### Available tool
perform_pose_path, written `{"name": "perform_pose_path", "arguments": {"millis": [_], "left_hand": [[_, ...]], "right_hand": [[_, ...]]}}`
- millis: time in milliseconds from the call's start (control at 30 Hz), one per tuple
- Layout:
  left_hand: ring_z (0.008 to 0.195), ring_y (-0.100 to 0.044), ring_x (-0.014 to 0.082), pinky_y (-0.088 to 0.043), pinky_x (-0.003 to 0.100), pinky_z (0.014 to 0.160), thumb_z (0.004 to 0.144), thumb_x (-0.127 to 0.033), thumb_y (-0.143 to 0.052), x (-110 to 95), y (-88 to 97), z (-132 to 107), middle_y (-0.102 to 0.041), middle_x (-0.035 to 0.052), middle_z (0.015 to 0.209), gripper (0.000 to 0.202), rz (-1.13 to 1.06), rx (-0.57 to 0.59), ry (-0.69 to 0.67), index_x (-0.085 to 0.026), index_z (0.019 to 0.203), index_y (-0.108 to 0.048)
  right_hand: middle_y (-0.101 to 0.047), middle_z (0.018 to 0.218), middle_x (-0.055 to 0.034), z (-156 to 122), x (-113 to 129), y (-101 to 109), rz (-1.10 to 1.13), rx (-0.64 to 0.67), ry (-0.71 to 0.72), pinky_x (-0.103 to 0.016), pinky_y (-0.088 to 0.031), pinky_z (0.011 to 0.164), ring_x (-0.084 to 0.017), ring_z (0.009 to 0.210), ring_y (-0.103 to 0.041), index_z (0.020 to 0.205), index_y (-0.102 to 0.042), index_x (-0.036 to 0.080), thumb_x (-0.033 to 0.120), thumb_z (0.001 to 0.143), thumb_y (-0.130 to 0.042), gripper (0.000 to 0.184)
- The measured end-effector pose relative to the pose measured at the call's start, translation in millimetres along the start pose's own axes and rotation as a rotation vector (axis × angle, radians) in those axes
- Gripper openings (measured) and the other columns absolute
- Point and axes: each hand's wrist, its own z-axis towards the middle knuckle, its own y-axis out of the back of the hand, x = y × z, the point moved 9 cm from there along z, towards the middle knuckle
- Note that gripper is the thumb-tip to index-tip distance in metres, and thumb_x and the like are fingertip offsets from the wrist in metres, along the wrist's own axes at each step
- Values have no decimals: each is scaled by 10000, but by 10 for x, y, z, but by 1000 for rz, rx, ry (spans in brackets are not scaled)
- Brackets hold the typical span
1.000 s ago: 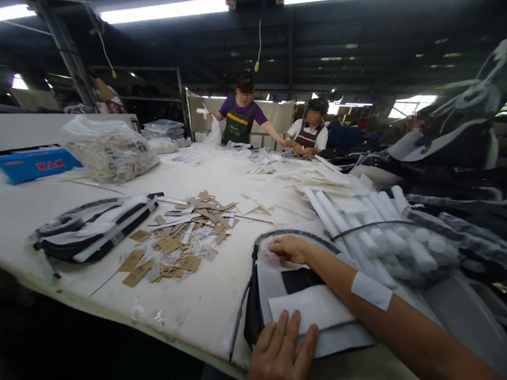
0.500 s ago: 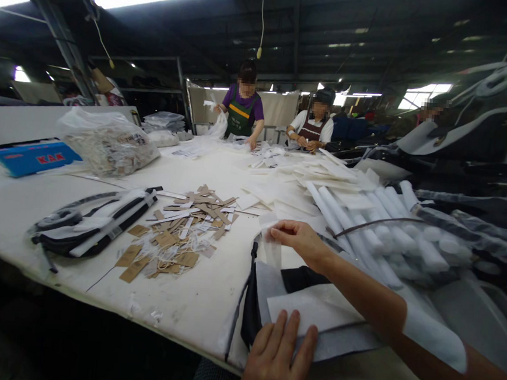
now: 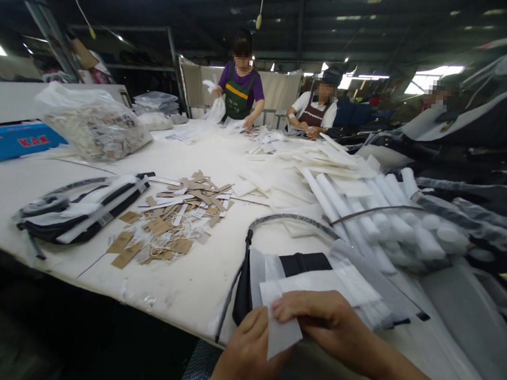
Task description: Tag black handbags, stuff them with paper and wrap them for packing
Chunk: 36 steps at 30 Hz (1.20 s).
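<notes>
A flat black-and-white bag [image 3: 300, 270] with a long strap lies at the near edge of the white table [image 3: 193, 285]. White paper sheets [image 3: 316, 288] rest on top of it. My left hand [image 3: 244, 359] and my right hand [image 3: 330, 328] meet just in front of the bag. Both pinch one small white paper piece [image 3: 281, 335], the left from below, the right from above, fingers closed on it.
A heap of brown and white tags [image 3: 176, 222] lies mid-table, another black-and-white bag [image 3: 76, 211] to its left. Rolled white paper tubes [image 3: 374, 217] and flat sheets fill the right. A plastic sack of tags [image 3: 94, 122] and a blue box [image 3: 16, 139] stand far left. Two people [image 3: 239, 89] work at the far end.
My right hand drew back from the bag's far edge to the near edge with a white paper piece. My left hand lifted off the bag and took hold of the same piece.
</notes>
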Motion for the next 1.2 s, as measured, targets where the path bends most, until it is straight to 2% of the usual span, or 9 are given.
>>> {"name": "perform_pose_path", "arguments": {"millis": [200,433,533,633,800,933,1033,1100,1200], "left_hand": [[1070,-676,187,-539,312,979,1020,-187,-421,-9,-41,-161,-744,96,1052,287,29,-13,18,-132,1121,-684],[1160,-630,166,-526,297,1009,1011,-135,-433,47,-54,-345,-721,103,1117,257,18,-24,69,-130,1098,-675],[1277,-554,206,-543,329,983,992,-102,-464,85,-38,-396,-627,147,1301,289,-3,-55,118,-158,1213,-643],[1363,-472,242,-515,364,1027,1002,-115,-448,74,-88,-385,-553,138,1423,363,-3,27,101,-175,1332,-589],[1325,-510,195,-479,323,1057,1027,-147,-416,32,-88,-329,-653,66,1329,349,14,73,24,-142,1327,-595],[1292,-543,186,-491,315,1032,1035,-132,-380,13,-75,-306,-644,60,1342,361,46,57,0,-144,1317,-606],[1269,-564,179,-495,304,1023,1038,-129,-363,6,-70,-311,-652,48,1331,368,68,40,-8,-153,1300,-622],[1268,-566,178,-495,301,1024,1039,-128,-354,12,-80,-327,-649,41,1336,376,77,40,-7,-158,1303,-620],[1282,-557,180,-493,304,1027,1037,-112,-343,20,-111,-355,-630,39,1362,390,89,56,-10,-155,1326,-601]], "right_hand": [[-749,1071,-63,-156,102,81,-67,-78,97,-275,-567,933,-163,1033,-703,1026,-736,222,58,897,-613,242],[-738,1064,-86,-334,139,-23,-222,-59,230,-308,-545,985,-170,1062,-685,1129,-700,212,66,917,-561,293],[-739,1088,-113,-413,224,-122,-351,-58,369,-372,-498,1054,-188,1113,-669,1223,-652,189,96,948,-512,323],[-746,1076,-116,-459,333,-168,-401,-51,408,-383,-495,1056,-190,1090,-680,1223,-648,184,123,952,-525,304],[-767,917,-65,-306,361,80,-320,-55,208,-303,-561,928,-175,896,-723,985,-731,214,266,961,-568,174],[-727,1175,-111,96,-12,384,-578,-123,-33,-410,-476,1042,-254,1166,-636,1155,-708,191,292,976,-523,277],[-672,1274,-168,424,-401,277,-695,101,-205,-542,-372,1097,-346,1288,-536,1218,-678,144,342,969,-527,352],[-684,1243,-175,559,-554,138,-701,244,-262,-566,-325,1108,-344,1268,-549,1140,-707,146,335,994,-470,336],[-720,1157,-158,671,-643,-8,-685,334,-273,-581,-252,1130,-309,1170,-615,1015,-731,163,307,1009,-420,343]]}}
